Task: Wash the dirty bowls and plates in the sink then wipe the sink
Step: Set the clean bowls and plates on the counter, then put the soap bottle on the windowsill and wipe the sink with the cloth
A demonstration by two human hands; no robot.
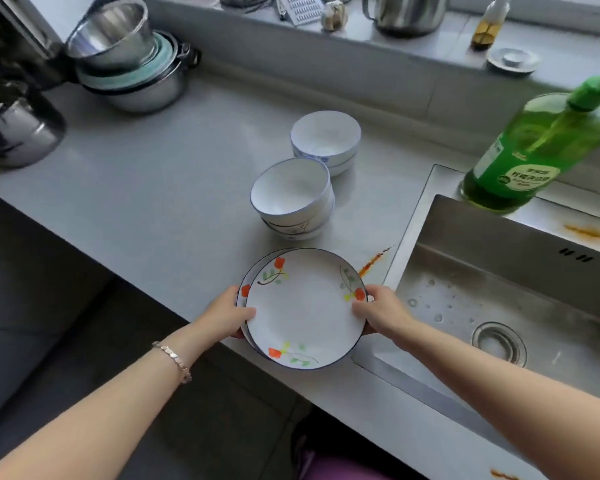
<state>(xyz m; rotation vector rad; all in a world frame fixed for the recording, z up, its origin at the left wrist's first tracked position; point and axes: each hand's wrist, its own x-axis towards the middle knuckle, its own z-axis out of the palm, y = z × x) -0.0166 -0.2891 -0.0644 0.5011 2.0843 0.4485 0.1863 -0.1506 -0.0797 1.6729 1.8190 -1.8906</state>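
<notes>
plates (303,306), two of them stacked with red flowers painted on the rims, are at the front edge of the grey counter (153,188), just left of the sink (499,271). whether they rest on the counter or are lifted off it i cannot tell.

farthest from the sink, at the counter's left end, stands a dark steel pot (18,129), and behind it a pile of nested steel pots (129,64) with a bowl on top. dark floor (66,306) shows below the counter edge. the left hand (224,315), a bracelet (174,358) on its wrist, grips the plates' left rim, thumb on top and fingers curled underneath. behind the plates, still left of the sink, stand a near stack of white bowls (291,199) and a far stack of white bowls (324,140). the right hand (383,311) grips the plates' right rim the same way, thumb over and fingers under. an orange stain (374,261) streaks the counter right beside the sink's left lip. the sink basin is wet with droplets and holds a round drain (499,341). a green soap bottle (534,150) stands on its back left corner. on the window ledge (413,53) behind the sink are a steel jug (409,12) and a small oil bottle (490,26).
</notes>
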